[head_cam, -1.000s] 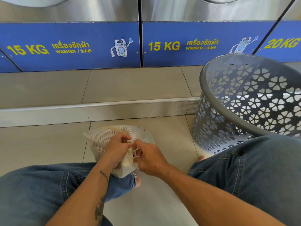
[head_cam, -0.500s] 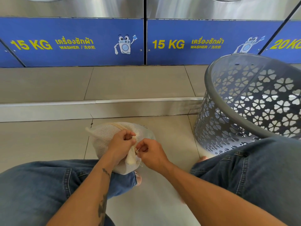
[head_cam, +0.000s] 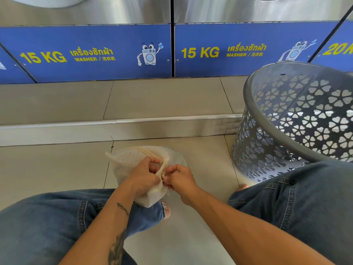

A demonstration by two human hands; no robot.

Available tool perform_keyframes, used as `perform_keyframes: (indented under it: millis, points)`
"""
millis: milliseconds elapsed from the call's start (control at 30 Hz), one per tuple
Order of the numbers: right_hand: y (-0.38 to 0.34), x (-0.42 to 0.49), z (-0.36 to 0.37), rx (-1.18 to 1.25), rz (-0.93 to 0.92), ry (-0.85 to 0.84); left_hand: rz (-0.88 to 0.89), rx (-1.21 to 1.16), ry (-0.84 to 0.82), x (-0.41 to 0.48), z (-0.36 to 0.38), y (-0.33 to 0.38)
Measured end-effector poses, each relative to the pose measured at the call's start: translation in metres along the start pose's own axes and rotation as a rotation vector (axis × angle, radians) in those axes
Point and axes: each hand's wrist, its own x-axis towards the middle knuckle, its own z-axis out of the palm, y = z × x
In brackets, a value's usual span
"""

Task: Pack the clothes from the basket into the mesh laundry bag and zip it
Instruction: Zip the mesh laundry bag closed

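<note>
The bulging cream mesh laundry bag [head_cam: 133, 163] lies on the floor left of the tilted grey basket [head_cam: 298, 119].

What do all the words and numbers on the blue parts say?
"15 KG", yellow, on the left blue washer panel.
"WASHER /" with Thai and Chinese script, same panel.
"15 KG", "WASHER /", on the middle blue washer panel.
"20 K", cut off, on the right blue panel.
Grey flower-cutout basket, white mesh bag: no writing visible.

Mesh bag [head_cam: 131, 161] on floor [head_cam: 57, 169] between knees, basket [head_cam: 286, 119] right, washers [head_cam: 172, 52] behind step [head_cam: 114, 127]
</note>
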Motion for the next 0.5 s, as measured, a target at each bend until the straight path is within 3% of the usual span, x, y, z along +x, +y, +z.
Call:
perform_keyframes:
  millis: [267,500]
  points:
    - [-0.0094,0.0025,-0.0054,0.274,0.131,-0.080,0.022,0.016,0.015,-0.0080,0.0033,-0.0007]
    - [-0.0009,0.0037,-0.0081,-0.106,-0.123,0.032,0.033,0.047,0.019,-0.0077,0.0051,0.0000]
